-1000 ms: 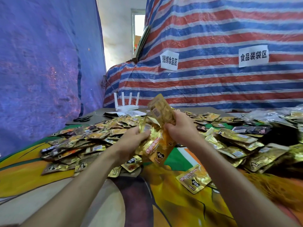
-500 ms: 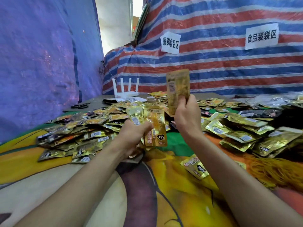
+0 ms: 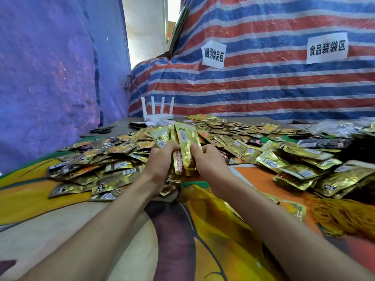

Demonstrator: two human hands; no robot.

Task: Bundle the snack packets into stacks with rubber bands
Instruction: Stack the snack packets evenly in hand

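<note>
Nearest me the printed cloth of the surface (image 3: pixel 113 226) is spreading under my forearms, and the heap of orange rubber bands (image 3: pixel 345 216) is sitting at my near right, well apart from both hands; that gap is the first risk, since I am judging that one hand will have to let go to fetch a band. A lone packet (image 3: pixel 294 209) is lying just beside my right forearm, where a sweeping arm could be knocking it off the edge. Further out, my left grip (image 3: pixel 162 159) and my right grip (image 3: pixel 209 161) are both curling round the stack of snack packets (image 3: pixel 185 147), holding it upright between them above the surface. Its top is fanning out rather than sitting square, and the foil is looking slick, so I am expecting the middle packets to be sliding loose if either side is easing off, or a band to be going on crooked. Beyond my hands the loose packets (image 3: pixel 105 171) are lying thick; anything slipping would be landing among look-alikes and spoiling the count. Farther back the scissors (image 3: pixel 100 130) and the white router (image 3: pixel 158 111) are sitting clear of all this.
</note>
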